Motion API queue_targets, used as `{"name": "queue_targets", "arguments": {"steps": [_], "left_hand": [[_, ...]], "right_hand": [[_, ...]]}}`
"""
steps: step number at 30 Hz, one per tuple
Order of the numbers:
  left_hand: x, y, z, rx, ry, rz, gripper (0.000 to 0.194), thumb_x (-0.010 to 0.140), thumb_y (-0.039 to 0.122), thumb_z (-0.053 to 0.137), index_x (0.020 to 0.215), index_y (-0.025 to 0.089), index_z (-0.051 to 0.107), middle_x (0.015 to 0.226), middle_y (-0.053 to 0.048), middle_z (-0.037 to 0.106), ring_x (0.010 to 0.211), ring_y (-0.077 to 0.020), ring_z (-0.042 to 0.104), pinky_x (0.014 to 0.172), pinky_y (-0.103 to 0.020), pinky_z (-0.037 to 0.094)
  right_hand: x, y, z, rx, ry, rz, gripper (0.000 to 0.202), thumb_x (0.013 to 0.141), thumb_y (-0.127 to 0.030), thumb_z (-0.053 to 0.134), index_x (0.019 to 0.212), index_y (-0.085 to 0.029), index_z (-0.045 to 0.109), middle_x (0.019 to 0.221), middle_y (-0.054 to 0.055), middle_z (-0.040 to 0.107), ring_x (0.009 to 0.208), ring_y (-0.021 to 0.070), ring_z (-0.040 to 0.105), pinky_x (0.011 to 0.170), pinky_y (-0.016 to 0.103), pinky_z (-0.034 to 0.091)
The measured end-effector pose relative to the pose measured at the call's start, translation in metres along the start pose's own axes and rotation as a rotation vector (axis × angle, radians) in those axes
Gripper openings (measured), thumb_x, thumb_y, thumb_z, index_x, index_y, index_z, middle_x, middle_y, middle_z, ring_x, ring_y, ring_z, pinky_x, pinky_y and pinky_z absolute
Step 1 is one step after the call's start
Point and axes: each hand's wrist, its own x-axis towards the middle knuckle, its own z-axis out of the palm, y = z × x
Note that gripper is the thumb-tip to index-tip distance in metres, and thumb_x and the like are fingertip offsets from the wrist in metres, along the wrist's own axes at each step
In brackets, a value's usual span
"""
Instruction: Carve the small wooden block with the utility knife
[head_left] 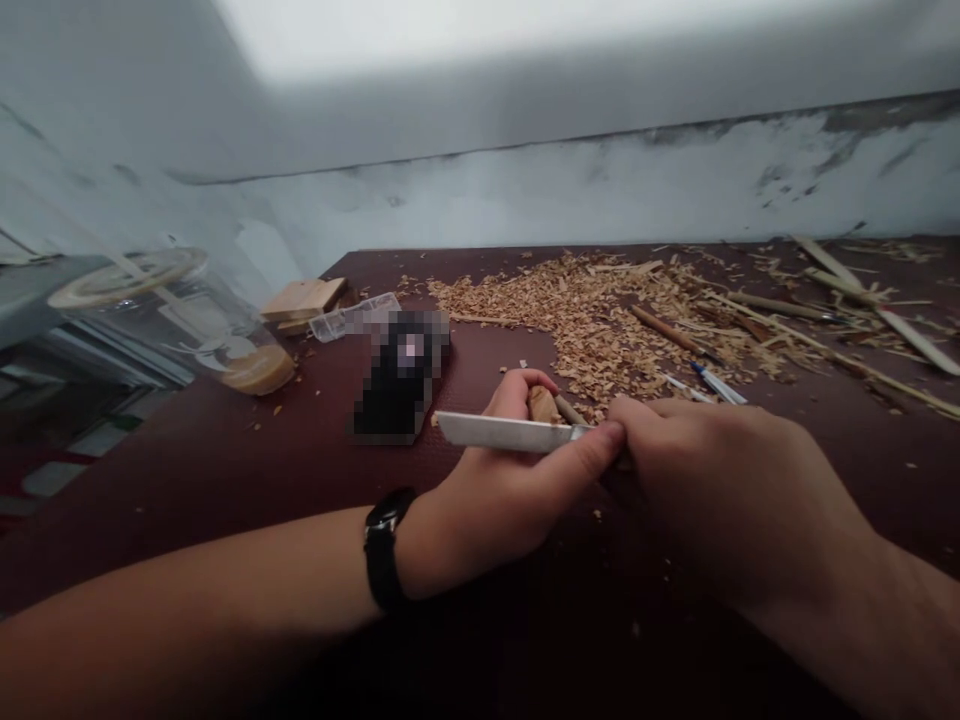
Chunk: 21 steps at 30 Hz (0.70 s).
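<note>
My left hand, with a black watch on its wrist, is closed around a small piece of carved wood. In front of the wood, a knife's flat pale blade points left. My right hand is wrapped round the knife's handle, which its fingers mostly hide. The left thumb presses near the base of the blade, touching the right hand. A thin brownish stick shows between the hands, beside the wood.
Wood shavings cover the back of the dark red table, with carving tools and pens among them. Left are a pixelated dark object, a clear plastic box, wood blocks and a plastic cup.
</note>
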Motion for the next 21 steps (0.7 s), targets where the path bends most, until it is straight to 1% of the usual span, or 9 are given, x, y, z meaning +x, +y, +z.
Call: {"name": "queue_targets", "arguments": {"steps": [3,6,8,10,13,15,17,19,21], "left_hand": [[0.003,-0.002,0.003,-0.067,0.036,0.016,0.045,0.092,0.045,0.077,0.109,0.023,0.042,0.078,0.008,0.045,0.069,-0.0104,0.041,0.067,-0.028,0.039],[0.004,-0.003,0.007,-0.083,0.078,0.029,0.048,0.09,0.047,0.079,0.105,0.023,0.04,0.075,0.009,0.048,0.067,-0.0103,0.044,0.066,-0.027,0.039],[0.003,-0.003,0.007,-0.075,0.103,0.021,0.05,0.089,0.05,0.08,0.105,0.024,0.04,0.074,0.008,0.051,0.068,-0.0108,0.047,0.064,-0.027,0.039],[0.002,-0.003,0.005,-0.054,0.108,0.023,0.05,0.089,0.051,0.079,0.107,0.023,0.042,0.075,0.008,0.052,0.068,-0.0116,0.048,0.064,-0.027,0.04],[-0.001,0.003,-0.005,0.073,0.019,0.048,0.044,0.091,0.05,0.075,0.112,0.022,0.048,0.089,0.002,0.057,0.077,-0.0144,0.051,0.069,-0.029,0.042],[-0.001,0.009,-0.012,0.182,-0.132,0.036,0.042,0.094,0.048,0.071,0.117,0.021,0.05,0.098,-0.003,0.061,0.085,-0.018,0.056,0.073,-0.031,0.045],[0.0,0.015,-0.017,0.228,-0.245,0.051,0.046,0.09,0.047,0.075,0.118,0.02,0.05,0.1,-0.004,0.061,0.084,-0.019,0.056,0.072,-0.033,0.046],[0.001,0.018,-0.018,0.259,-0.279,0.068,0.049,0.087,0.047,0.078,0.115,0.019,0.05,0.1,-0.004,0.061,0.083,-0.0186,0.054,0.072,-0.033,0.046],[0.001,0.017,-0.017,0.268,-0.251,0.057,0.049,0.087,0.049,0.077,0.114,0.02,0.048,0.099,-0.004,0.06,0.082,-0.0183,0.053,0.071,-0.033,0.046]], "right_hand": [[-0.005,-0.006,0.001,-0.073,0.075,0.039,0.024,0.084,-0.004,0.054,0.068,-0.022,0.059,0.054,0.004,0.064,0.043,0.0234,0.063,0.044,0.028,0.023],[-0.008,-0.012,0.0,-0.111,0.088,0.051,0.027,0.081,0.001,0.053,0.068,-0.021,0.059,0.054,0.005,0.064,0.041,0.0223,0.062,0.042,0.026,0.023],[-0.009,-0.014,-0.001,-0.116,0.071,0.066,0.028,0.08,0.004,0.051,0.068,-0.021,0.059,0.054,0.005,0.064,0.041,0.0229,0.063,0.042,0.027,0.025],[-0.007,-0.013,-0.001,-0.078,0.007,0.074,0.028,0.081,0.003,0.051,0.072,-0.021,0.062,0.058,0.006,0.067,0.046,0.024,0.066,0.043,0.028,0.027],[0.002,-0.005,-0.004,0.078,-0.165,-0.011,0.022,0.086,-0.006,0.055,0.082,-0.023,0.069,0.072,0.004,0.074,0.062,0.0245,0.072,0.051,0.03,0.036],[0.01,0.003,-0.008,0.124,-0.26,-0.117,0.021,0.086,-0.009,0.056,0.086,-0.025,0.07,0.08,0.002,0.077,0.069,0.0239,0.073,0.057,0.031,0.039],[0.016,0.011,-0.012,0.085,-0.306,-0.19,0.02,0.083,-0.009,0.058,0.084,-0.026,0.07,0.077,0.001,0.076,0.067,0.0234,0.071,0.057,0.033,0.035],[0.02,0.015,-0.014,0.017,-0.332,-0.224,0.02,0.078,-0.008,0.06,0.082,-0.026,0.069,0.072,0.0,0.074,0.063,0.0232,0.069,0.056,0.033,0.03],[0.02,0.016,-0.014,-0.037,-0.295,-0.226,0.017,0.077,-0.009,0.06,0.077,-0.025,0.066,0.068,0.001,0.072,0.059,0.023,0.067,0.054,0.034,0.026]]}}
